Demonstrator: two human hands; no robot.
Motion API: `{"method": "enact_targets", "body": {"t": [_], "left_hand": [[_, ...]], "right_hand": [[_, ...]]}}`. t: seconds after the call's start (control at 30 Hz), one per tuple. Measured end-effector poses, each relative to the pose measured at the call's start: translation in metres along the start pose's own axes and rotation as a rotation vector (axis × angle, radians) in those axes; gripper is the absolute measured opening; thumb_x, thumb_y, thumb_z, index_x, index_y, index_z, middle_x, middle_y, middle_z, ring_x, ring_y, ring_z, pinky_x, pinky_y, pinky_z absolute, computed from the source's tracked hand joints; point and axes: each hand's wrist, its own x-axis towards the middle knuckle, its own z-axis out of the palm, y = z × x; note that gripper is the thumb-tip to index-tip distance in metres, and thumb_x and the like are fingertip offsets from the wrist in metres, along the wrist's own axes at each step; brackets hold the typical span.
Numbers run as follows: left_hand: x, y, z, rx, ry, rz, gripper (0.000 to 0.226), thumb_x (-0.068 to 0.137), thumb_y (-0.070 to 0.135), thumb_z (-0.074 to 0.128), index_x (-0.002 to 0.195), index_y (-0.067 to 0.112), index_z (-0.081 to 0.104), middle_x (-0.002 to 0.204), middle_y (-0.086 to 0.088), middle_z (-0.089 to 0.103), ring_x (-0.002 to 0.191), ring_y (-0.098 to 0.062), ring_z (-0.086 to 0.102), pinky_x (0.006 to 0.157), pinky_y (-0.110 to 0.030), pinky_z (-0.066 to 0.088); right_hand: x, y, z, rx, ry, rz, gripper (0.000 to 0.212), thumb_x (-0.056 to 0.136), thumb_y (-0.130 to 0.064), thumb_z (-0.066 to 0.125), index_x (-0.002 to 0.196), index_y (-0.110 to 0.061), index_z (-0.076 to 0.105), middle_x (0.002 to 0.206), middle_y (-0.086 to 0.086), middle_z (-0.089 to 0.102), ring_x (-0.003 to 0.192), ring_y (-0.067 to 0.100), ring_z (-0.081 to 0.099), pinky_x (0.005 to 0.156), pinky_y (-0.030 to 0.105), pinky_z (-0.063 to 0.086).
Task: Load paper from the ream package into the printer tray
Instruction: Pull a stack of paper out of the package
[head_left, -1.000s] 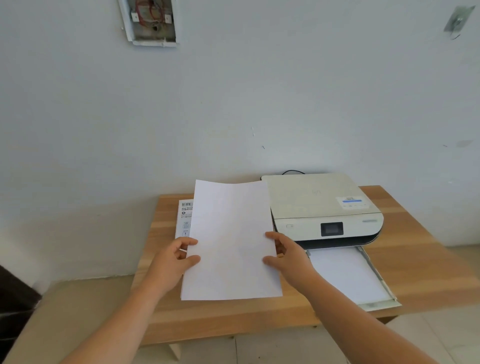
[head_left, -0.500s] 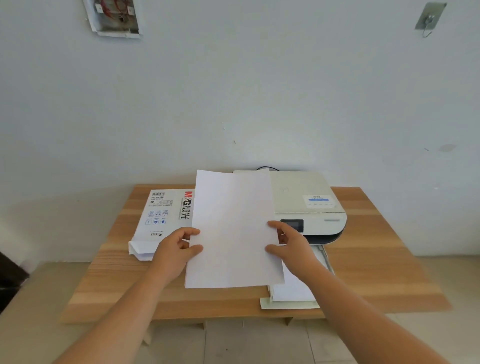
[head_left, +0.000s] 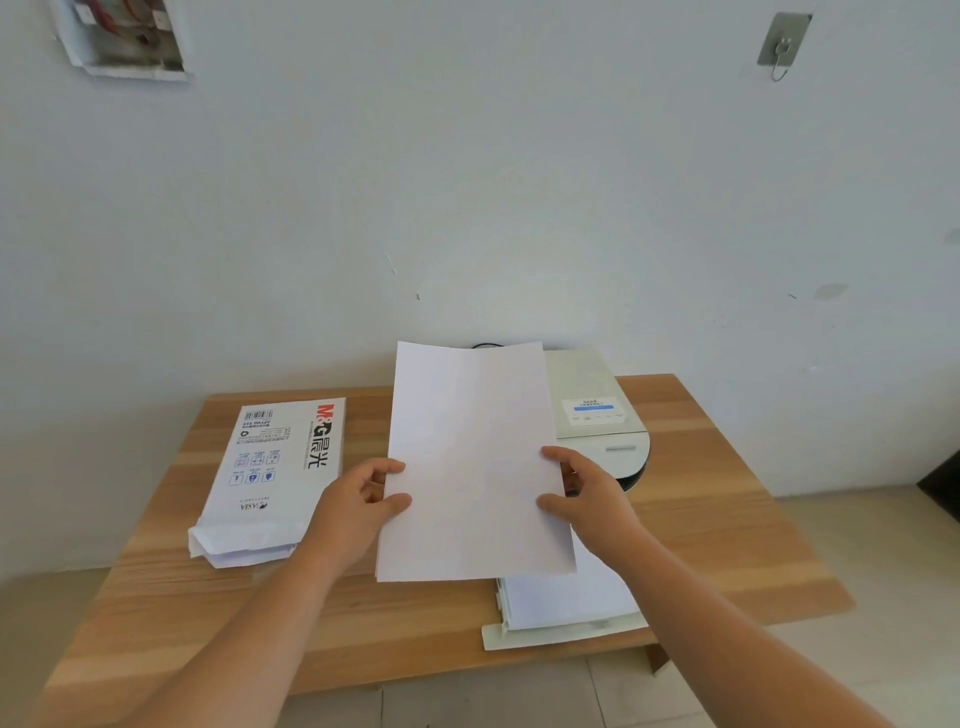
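Holding a thin stack of white paper (head_left: 475, 462) up over the bench (head_left: 727, 519), with both hands pinching its sides.

The left hand (head_left: 353, 506) has its grip clamped on the left edge of the paper and the right hand (head_left: 587, 496) has its grip clamped on the right edge. The ream package (head_left: 270, 478) lies open at the left of the frame, so the paper is already out. The printer tray (head_left: 561, 618) sticks out at the lower middle, under the paper, with white sheets already in it. I think what is left is to lower the stack, line it up and slide it in. The printer (head_left: 597, 415) sits behind the paper, mostly hidden. Nothing seems to block the tray. A metal hook (head_left: 782, 44) is on the wall in the upper right of the frame.
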Motion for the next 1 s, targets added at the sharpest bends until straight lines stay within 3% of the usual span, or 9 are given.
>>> {"method": "enact_targets", "body": {"t": [0.1, 0.3, 0.4, 0.53, 0.8, 0.9, 1.0], "left_hand": [[0.009, 0.001, 0.000, -0.008, -0.018, 0.001, 0.034, 0.079, 0.016, 0.076, 0.095, 0.043, 0.063, 0.092, -0.011, 0.070, 0.087, -0.025, 0.068, 0.077, -0.034, 0.056], [0.023, 0.001, 0.011, -0.032, -0.062, 0.009, 0.033, 0.082, 0.013, 0.074, 0.103, 0.035, 0.062, 0.094, -0.011, 0.070, 0.085, -0.020, 0.068, 0.063, -0.016, 0.048], [0.024, 0.004, 0.019, -0.048, -0.083, 0.004, 0.032, 0.083, 0.011, 0.072, 0.108, 0.029, 0.061, 0.096, -0.011, 0.069, 0.085, -0.019, 0.068, 0.058, -0.013, 0.050], [0.027, 0.008, 0.034, -0.028, -0.078, 0.005, 0.033, 0.082, 0.015, 0.073, 0.103, 0.038, 0.061, 0.097, -0.014, 0.068, 0.087, -0.025, 0.067, 0.071, -0.027, 0.057], [0.031, 0.020, 0.084, -0.010, 0.019, -0.014, 0.038, 0.079, 0.018, 0.076, 0.095, 0.049, 0.064, 0.103, -0.023, 0.063, 0.092, -0.035, 0.063, 0.082, -0.044, 0.058], [0.030, 0.031, 0.107, -0.027, 0.071, -0.056, 0.034, 0.080, 0.018, 0.076, 0.096, 0.045, 0.064, 0.097, -0.021, 0.063, 0.087, -0.033, 0.064, 0.080, -0.044, 0.058], [0.030, 0.040, 0.127, -0.042, 0.107, -0.067, 0.034, 0.079, 0.017, 0.076, 0.095, 0.045, 0.065, 0.084, -0.011, 0.058, 0.074, -0.020, 0.059, 0.078, -0.043, 0.056]], "right_hand": [[0.007, -0.001, -0.001, 0.001, 0.009, 0.011, 0.053, 0.082, -0.003, 0.068, 0.127, -0.028, 0.055, 0.102, -0.001, 0.062, 0.092, 0.014, 0.062, 0.079, 0.021, 0.050], [0.014, 0.003, -0.006, -0.001, 0.031, 0.043, 0.053, 0.083, -0.003, 0.067, 0.126, -0.031, 0.054, 0.104, 0.002, 0.062, 0.094, 0.016, 0.062, 0.076, 0.020, 0.050], [0.017, 0.008, -0.012, -0.007, 0.032, 0.051, 0.053, 0.083, -0.003, 0.067, 0.127, -0.030, 0.055, 0.103, 0.002, 0.063, 0.092, 0.017, 0.062, 0.077, 0.022, 0.051], [0.022, 0.014, -0.026, 0.001, 0.020, 0.046, 0.052, 0.084, -0.003, 0.067, 0.125, -0.031, 0.054, 0.102, 0.001, 0.063, 0.091, 0.015, 0.063, 0.071, 0.018, 0.050], [0.047, 0.037, -0.074, 0.033, -0.043, -0.001, 0.051, 0.081, -0.004, 0.068, 0.120, -0.035, 0.056, 0.101, 0.001, 0.065, 0.087, 0.014, 0.064, 0.069, 0.017, 0.052], [0.061, 0.048, -0.096, 0.017, -0.077, -0.023, 0.051, 0.079, -0.006, 0.070, 0.114, -0.040, 0.057, 0.102, 0.000, 0.065, 0.091, 0.014, 0.062, 0.075, 0.022, 0.054], [0.075, 0.054, -0.119, 0.012, -0.128, -0.035, 0.051, 0.079, -0.006, 0.071, 0.115, -0.040, 0.057, 0.102, 0.000, 0.064, 0.090, 0.012, 0.060, 0.076, 0.022, 0.054]]}}
